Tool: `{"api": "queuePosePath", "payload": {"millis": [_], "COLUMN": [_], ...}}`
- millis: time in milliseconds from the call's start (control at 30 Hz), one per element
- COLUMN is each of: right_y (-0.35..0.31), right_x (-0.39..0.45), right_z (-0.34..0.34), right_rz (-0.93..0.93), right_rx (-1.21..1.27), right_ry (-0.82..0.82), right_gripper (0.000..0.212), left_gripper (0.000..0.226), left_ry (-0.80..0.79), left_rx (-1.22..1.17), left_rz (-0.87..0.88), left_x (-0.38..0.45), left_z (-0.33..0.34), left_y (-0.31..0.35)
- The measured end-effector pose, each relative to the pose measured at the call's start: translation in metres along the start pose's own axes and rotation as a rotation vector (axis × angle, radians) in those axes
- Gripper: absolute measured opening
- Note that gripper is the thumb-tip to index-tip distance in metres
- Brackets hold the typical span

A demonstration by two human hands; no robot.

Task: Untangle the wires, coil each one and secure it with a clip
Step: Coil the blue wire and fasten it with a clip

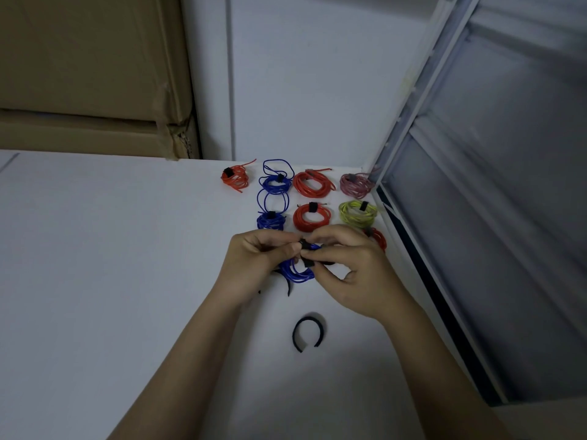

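Plainly, the risk sits at the middle of the frame, where we are closing a black strap [307, 261] round the blue coil [298, 270]. If our left hand [260, 255], just left of centre, eases its pinch before the strap bites on itself, we judge the springy loops would fan out and the coil would need winding again. A strap caught on only some strands would leave loose loops hanging below, as the finished blue coil [275, 181] in the upper middle already shows. A slip could also drop the bundle onto the red coil [311, 217] just above our knuckles.

Our left hand comes in from the lower left, forearm slanting up, fingers curled and pinching the top of the blue coil with thumb and forefinger. Our right hand [346, 265], right of centre, reaches in from the lower right, fingers bent, its thumb and fingertips gripping the strap against the wire. The coil hangs between both hands, over the white table [111, 249]. Below them, lower centre, a spare strap [307, 333] lies curled and open.
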State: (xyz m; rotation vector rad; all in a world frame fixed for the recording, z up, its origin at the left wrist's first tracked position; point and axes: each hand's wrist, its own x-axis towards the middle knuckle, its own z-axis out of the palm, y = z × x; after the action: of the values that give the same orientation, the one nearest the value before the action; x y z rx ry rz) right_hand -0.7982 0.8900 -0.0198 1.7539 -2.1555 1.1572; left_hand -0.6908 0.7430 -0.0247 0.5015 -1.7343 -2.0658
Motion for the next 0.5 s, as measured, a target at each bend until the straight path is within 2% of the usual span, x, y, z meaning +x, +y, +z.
{"api": "queuePosePath", "payload": {"millis": [133,200,300,400,500], "right_y": [-0.005,-0.006,-0.006,-0.009,-0.009], "right_x": [0.004,0.006,0.009,0.013,0.013], "right_z": [0.002,0.006,0.008,0.008,0.016], "right_rz": [-0.018,-0.008,0.050,0.270,0.208], "right_rx": [-0.061,-0.097,-0.069,0.071,0.015], "right_ry": [-0.010,0.026,0.036,0.056,0.099], "right_gripper": [0.023,0.021,0.006,0.033,0.032], "left_gripper": [0.026,0.022,0.017,0.016,0.015], "left_ry": [0.033,0.049,0.075,0.096,0.100], "left_rx": [-0.005,0.019,0.049,0.069,0.096], "left_rz": [0.041,0.067,0.110,0.144,0.187], "left_x": [-0.001,0.000,0.001,0.003,0.004], "left_z": [0.001,0.003,0.004,0.004,0.002], "left_y": [0.002,0.002,0.002,0.000,-0.001]}}
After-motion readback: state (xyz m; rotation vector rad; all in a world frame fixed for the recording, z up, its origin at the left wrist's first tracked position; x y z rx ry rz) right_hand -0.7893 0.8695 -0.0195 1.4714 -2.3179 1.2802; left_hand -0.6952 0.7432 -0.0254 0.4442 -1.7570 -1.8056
